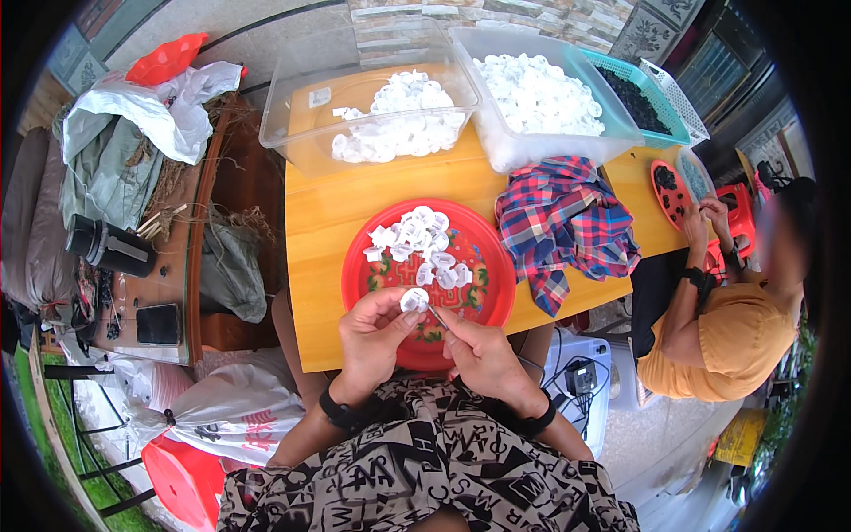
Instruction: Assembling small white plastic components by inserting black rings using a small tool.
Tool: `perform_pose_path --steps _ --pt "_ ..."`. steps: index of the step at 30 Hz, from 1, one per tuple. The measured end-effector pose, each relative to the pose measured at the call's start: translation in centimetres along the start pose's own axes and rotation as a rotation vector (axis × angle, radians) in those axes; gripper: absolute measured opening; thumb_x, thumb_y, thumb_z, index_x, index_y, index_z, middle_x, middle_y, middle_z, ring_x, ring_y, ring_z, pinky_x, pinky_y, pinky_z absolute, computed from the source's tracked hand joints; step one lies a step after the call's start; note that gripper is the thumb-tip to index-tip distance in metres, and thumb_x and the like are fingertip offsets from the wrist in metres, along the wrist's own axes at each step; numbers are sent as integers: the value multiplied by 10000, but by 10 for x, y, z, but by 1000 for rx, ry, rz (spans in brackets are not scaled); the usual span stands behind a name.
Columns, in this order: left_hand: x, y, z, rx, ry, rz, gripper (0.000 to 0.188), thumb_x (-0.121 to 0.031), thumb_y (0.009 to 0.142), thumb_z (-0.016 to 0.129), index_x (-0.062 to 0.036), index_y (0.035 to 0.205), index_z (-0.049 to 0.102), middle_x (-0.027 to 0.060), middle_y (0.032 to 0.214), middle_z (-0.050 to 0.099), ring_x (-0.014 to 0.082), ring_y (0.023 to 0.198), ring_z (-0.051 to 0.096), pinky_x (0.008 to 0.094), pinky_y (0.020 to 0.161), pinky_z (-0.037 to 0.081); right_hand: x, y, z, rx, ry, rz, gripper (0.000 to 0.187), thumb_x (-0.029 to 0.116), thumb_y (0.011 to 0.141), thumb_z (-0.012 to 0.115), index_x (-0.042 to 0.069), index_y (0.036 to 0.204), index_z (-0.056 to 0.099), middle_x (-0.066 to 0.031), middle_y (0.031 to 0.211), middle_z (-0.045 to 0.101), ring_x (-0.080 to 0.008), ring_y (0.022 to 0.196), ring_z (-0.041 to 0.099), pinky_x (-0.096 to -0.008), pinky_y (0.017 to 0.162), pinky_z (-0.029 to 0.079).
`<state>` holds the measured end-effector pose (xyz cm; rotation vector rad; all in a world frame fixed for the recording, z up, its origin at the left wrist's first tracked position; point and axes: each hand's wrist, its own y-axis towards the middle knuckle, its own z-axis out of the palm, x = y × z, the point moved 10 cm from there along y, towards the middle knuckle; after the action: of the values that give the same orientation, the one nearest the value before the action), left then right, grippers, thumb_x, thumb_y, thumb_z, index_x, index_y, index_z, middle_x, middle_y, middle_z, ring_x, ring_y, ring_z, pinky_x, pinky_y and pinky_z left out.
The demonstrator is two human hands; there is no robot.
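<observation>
Over the near half of a round red tray (503, 288), my left hand (370, 341) pinches a small round white plastic part (413, 300) between thumb and fingertips. A slim tool with a dark, narrow tip (437, 316) sits in the closed fingers of my right hand (489, 359), its end close to the part's right edge. Its exact kind is too small to make out, and its handle is hidden by the hand. Similar white plastic parts (415, 232) lie heaped on the tray's far left side, on a patterned red and green base.
Behind the tray stand a clear bin (282, 124) and a fuller bin of white parts (541, 97). A plaid cloth (567, 222) lies to the right. Another person (727, 328) works at the table's right end. A side table holds a black bottle (111, 246) and phone (159, 324).
</observation>
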<state>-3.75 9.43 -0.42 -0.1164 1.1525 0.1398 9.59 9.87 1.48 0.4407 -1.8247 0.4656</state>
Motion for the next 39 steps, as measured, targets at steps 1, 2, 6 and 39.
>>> perform_pose_path --steps 1,2,6,39 --pt "0 0 0 -12 -15 2 294 134 800 551 43 1080 551 131 1010 628 180 907 622 299 811 521 -3 0 0 -8 12 22 405 0 847 478 -24 1252 462 -213 867 618 -283 763 641 -332 701 491" --pt "1 0 0 -24 -29 5 297 134 799 553 43 1082 552 130 1005 629 178 902 623 297 811 520 -5 0 1 -16 24 44 407 4 853 475 -21 1259 459 -206 845 618 -261 733 639 -319 688 488" --pt "2 0 4 -10 -10 -2 292 129 799 559 44 1078 558 120 992 632 167 889 622 291 800 522 -5 -2 1 -40 33 55 398 12 867 468 -17 1263 457 -181 800 609 -219 684 619 -292 662 478" --pt "-6 -1 11 -14 159 64 298 119 809 578 18 1090 581 75 1038 608 114 888 597 231 721 513 25 -7 -2 -160 -319 -193 438 -45 825 493 -49 1259 432 -169 740 566 -282 665 597 -347 622 488"
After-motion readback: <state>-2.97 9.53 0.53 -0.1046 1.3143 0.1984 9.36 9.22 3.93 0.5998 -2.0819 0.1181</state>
